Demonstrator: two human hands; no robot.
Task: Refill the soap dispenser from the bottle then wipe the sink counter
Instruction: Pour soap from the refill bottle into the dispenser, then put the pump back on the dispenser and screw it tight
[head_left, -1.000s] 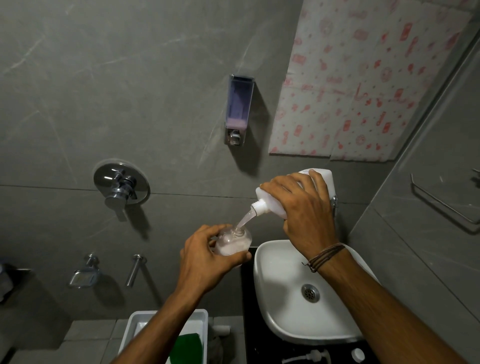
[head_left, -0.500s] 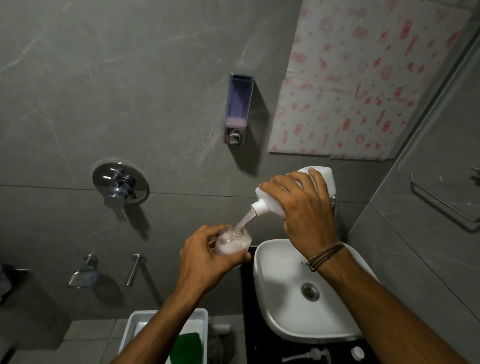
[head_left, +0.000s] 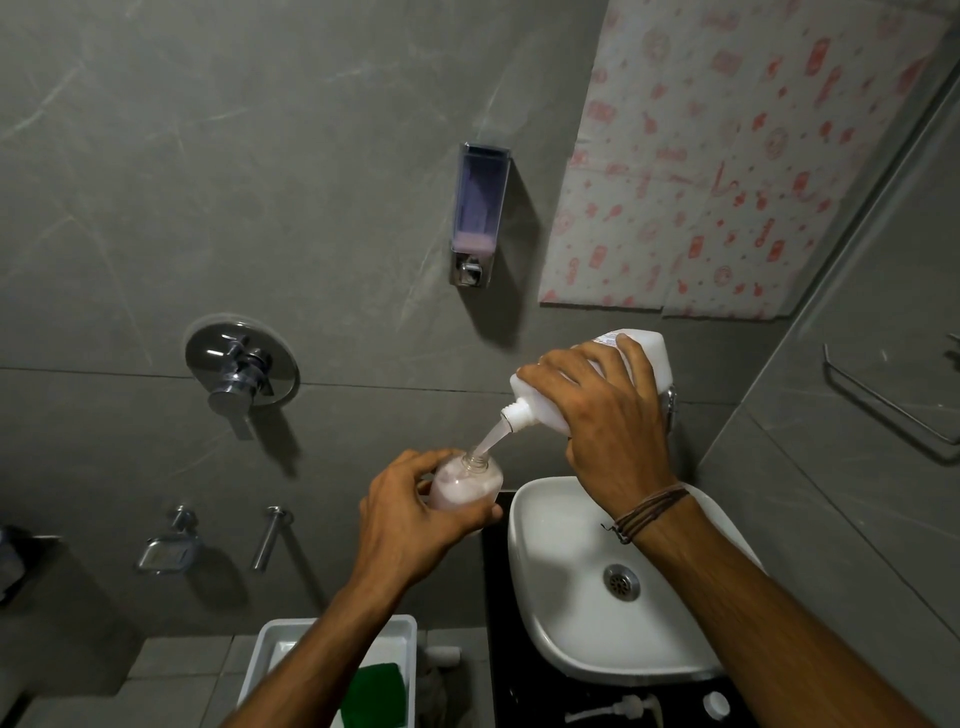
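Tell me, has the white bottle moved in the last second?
No. The bottle stays put, its spout just as far below and right of the wall dispenser.

Your one head-worn wide-angle camera looks forward and down, close over your left hand (head_left: 410, 514) and right hand (head_left: 608, 431), facing the grey wall (head_left: 208, 156) behind the sink (head_left: 561, 623).

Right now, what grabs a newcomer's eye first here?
The stream of pale liquid soap at centre, running from the tilted white plastic refill bottle gripped by the right hand into the small clear round dispenser bottle held by the left hand. Next, the white ceramic basin below right.
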